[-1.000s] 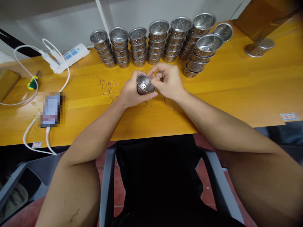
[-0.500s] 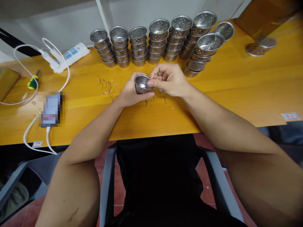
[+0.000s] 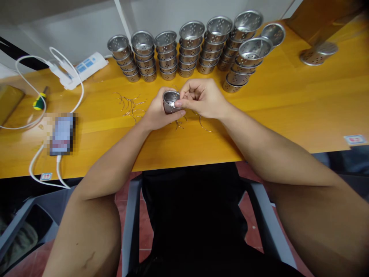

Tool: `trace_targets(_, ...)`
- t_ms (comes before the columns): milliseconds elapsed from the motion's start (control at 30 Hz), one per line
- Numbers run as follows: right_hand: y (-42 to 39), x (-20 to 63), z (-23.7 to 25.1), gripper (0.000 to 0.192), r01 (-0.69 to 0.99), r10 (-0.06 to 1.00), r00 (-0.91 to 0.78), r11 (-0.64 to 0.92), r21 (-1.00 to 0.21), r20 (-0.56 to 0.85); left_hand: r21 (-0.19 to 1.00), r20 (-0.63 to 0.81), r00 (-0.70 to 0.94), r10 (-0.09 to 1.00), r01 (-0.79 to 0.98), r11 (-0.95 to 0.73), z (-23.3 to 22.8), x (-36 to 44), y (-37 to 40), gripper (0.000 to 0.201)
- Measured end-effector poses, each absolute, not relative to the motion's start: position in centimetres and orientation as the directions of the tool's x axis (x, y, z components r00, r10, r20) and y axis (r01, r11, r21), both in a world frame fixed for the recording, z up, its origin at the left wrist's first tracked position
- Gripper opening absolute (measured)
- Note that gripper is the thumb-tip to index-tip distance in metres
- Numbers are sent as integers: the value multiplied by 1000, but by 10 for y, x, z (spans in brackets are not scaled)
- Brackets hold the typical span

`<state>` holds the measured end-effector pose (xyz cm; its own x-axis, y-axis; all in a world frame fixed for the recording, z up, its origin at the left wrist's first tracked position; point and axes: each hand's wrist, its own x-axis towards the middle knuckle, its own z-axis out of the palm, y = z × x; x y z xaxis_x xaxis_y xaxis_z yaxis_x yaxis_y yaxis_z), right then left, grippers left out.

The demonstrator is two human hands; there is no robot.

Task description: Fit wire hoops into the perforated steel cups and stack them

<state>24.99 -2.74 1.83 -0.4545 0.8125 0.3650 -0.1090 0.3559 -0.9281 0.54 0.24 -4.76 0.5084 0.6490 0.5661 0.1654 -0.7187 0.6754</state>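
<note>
My left hand [image 3: 157,110] is wrapped round a small perforated metal cup [image 3: 170,100], its open mouth tilted up toward me. At the cup's right rim, the thumb and fingers of my right hand [image 3: 200,98] are pinched together; whatever sits between the fingertips is hidden or too small to name. Thin curved wires [image 3: 131,104] lie scattered on the table to the left of the cup. More bent wires [image 3: 180,124] lie below my hands, and one curved wire [image 3: 204,125] rests under my right wrist.
Several stacks of perforated cups [image 3: 168,57] stand along the back of the wooden table [image 3: 288,104]. A single cup [image 3: 318,54] sits at the right by a brown box [image 3: 319,21]. Leftward are a power strip [image 3: 86,69], a screwdriver [image 3: 39,102] and a phone [image 3: 62,134] on a white cable.
My right hand's fingertips have shifted slightly left, further over the cup's rim. The left hand keeps its hold on the cup, and the view has tilted a little.
</note>
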Motion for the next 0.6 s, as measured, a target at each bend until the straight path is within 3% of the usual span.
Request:
trace_targets(267, -13, 258, 2, 84, 8, 791, -385, 518, -855, 476, 678, 574, 470, 670, 185, -711, -42, 7, -2, 93)
trace_targets(467, -15, 264, 3, 73, 197, 745, -366, 647, -736, 558, 708, 564, 373, 736, 239, -664, -48, 4, 8, 102)
trace_targets(600, -20, 265, 6, 78, 250, 726, -395, 674, -695, 563, 704, 587, 381, 714, 195, -683, -51, 4, 11, 95)
